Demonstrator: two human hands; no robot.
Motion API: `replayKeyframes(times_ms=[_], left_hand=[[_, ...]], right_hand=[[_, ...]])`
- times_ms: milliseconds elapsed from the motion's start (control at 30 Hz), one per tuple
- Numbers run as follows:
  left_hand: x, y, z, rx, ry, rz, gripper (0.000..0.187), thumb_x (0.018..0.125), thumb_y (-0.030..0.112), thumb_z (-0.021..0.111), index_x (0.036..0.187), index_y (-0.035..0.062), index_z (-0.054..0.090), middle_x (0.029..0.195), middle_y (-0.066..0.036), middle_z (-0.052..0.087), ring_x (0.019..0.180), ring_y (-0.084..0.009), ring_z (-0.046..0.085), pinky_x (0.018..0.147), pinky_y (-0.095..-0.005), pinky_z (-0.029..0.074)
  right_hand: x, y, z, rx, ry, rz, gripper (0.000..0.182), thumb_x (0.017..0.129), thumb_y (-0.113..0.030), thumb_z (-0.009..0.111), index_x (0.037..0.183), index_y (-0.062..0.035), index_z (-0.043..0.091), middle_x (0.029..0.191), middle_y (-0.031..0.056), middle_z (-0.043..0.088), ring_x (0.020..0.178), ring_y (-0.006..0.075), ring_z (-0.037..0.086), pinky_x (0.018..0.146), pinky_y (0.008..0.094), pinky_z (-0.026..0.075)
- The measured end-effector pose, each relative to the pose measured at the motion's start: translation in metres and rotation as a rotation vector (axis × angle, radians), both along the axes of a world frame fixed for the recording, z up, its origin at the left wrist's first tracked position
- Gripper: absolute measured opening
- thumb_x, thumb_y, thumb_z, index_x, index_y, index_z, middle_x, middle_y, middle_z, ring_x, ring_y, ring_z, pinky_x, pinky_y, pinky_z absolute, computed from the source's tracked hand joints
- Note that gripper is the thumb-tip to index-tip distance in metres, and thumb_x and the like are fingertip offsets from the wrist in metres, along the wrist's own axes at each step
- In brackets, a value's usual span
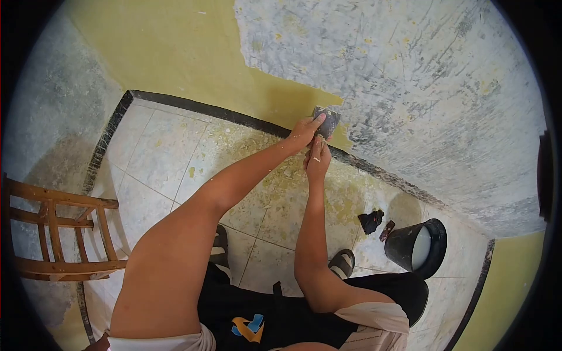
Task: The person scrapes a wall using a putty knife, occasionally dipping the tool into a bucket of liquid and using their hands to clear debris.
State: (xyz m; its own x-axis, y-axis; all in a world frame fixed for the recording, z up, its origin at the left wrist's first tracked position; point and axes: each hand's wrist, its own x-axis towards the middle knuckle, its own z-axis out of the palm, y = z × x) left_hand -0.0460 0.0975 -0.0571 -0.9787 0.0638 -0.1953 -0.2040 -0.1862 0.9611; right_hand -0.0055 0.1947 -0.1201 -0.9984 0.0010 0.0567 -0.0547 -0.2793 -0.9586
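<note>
A wide grey scraper [329, 121] lies with its blade against the lower wall, at the border between yellow paint [281, 96] and a bared, mottled grey-white patch [404, 88]. My left hand [303, 132] grips it from the side, its thumb pressed on the blade. Just below, my right hand [317, 159] is closed around the handle end, which the fingers mostly hide. Pale flecks of paint stick to the right hand. Yellow and white paint flakes [287, 175] are scattered over the tiled floor [155, 149] beneath both hands.
At the right stands a black bucket [400, 245] with whitish liquid. Beside it lie a crumpled black item [370, 222] and a small brown object [387, 230]. A wooden chair or rack [64, 266] is at the left. Black skirting [205, 109] runs along the wall's foot.
</note>
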Motion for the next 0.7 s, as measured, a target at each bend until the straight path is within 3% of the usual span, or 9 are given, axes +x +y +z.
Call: replayKeyframes(times_ms=[67, 167, 367, 467, 533, 600, 700], left_hand=[[0.002, 0.008, 0.007, -0.011, 0.070, 0.137, 0.048, 0.103, 0.051, 0.059, 0.098, 0.0059, 0.075, 0.085, -0.002, 0.073, 0.071, -0.0102, 0.064, 0.066, -0.0290, 0.052], [-0.012, 0.011, -0.008, -0.044, 0.140, 0.204, 0.045, 0.103, 0.048, 0.062, 0.099, 0.0054, 0.075, 0.083, -0.001, 0.072, 0.068, -0.0092, 0.063, 0.062, -0.0275, 0.051], [-0.005, 0.021, 0.028, 0.162, 0.134, 0.282, 0.044, 0.103, 0.047, 0.063, 0.094, 0.0049, 0.074, 0.081, -0.003, 0.072, 0.061, -0.0084, 0.062, 0.054, -0.0257, 0.049], [0.000, 0.020, 0.033, 0.198, 0.113, 0.245, 0.044, 0.103, 0.046, 0.062, 0.092, 0.0042, 0.073, 0.080, -0.004, 0.072, 0.062, -0.0089, 0.062, 0.055, -0.0263, 0.049], [-0.008, 0.020, 0.019, 0.188, 0.168, 0.256, 0.045, 0.104, 0.045, 0.061, 0.092, 0.0034, 0.073, 0.078, -0.005, 0.071, 0.060, -0.0099, 0.062, 0.054, -0.0270, 0.048], [-0.009, 0.014, 0.011, -0.052, 0.191, 0.253, 0.045, 0.104, 0.046, 0.061, 0.092, 0.0040, 0.073, 0.078, -0.005, 0.071, 0.059, -0.0105, 0.062, 0.053, -0.0276, 0.048], [-0.004, 0.013, 0.008, -0.004, 0.134, 0.248, 0.045, 0.102, 0.048, 0.062, 0.092, 0.0058, 0.073, 0.077, -0.003, 0.069, 0.061, -0.0093, 0.061, 0.054, -0.0270, 0.047]], right_hand=[[-0.008, 0.007, -0.001, -0.003, 0.008, 0.016, 0.035, 0.110, -0.037, 0.050, 0.089, -0.0098, 0.057, 0.058, -0.0042, 0.046, 0.040, 0.0053, 0.037, 0.036, 0.0250, 0.030], [-0.017, 0.016, 0.003, 0.052, 0.020, 0.043, 0.031, 0.110, -0.031, 0.052, 0.099, -0.0044, 0.063, 0.061, -0.0058, 0.046, 0.045, 0.0039, 0.039, 0.040, 0.0244, 0.030], [-0.021, 0.018, 0.039, 0.040, -0.061, 0.111, 0.028, 0.109, -0.030, 0.054, 0.096, -0.0072, 0.064, 0.060, -0.0072, 0.046, 0.045, 0.0040, 0.039, 0.041, 0.0239, 0.030], [-0.018, 0.012, 0.034, 0.083, 0.018, 0.058, 0.033, 0.109, -0.038, 0.053, 0.089, -0.0122, 0.059, 0.056, -0.0065, 0.046, 0.040, 0.0043, 0.037, 0.036, 0.0238, 0.026], [-0.013, 0.007, 0.039, 0.013, -0.026, 0.045, 0.034, 0.108, -0.038, 0.054, 0.089, -0.0108, 0.059, 0.056, -0.0058, 0.046, 0.040, 0.0046, 0.037, 0.035, 0.0239, 0.026], [-0.008, 0.005, 0.040, -0.020, -0.040, 0.031, 0.035, 0.109, -0.039, 0.054, 0.089, -0.0099, 0.059, 0.056, -0.0054, 0.046, 0.040, 0.0049, 0.037, 0.036, 0.0241, 0.027], [-0.007, 0.005, 0.033, -0.067, -0.102, 0.023, 0.037, 0.108, -0.039, 0.054, 0.086, -0.0099, 0.059, 0.056, -0.0053, 0.046, 0.040, 0.0051, 0.037, 0.036, 0.0242, 0.028]])
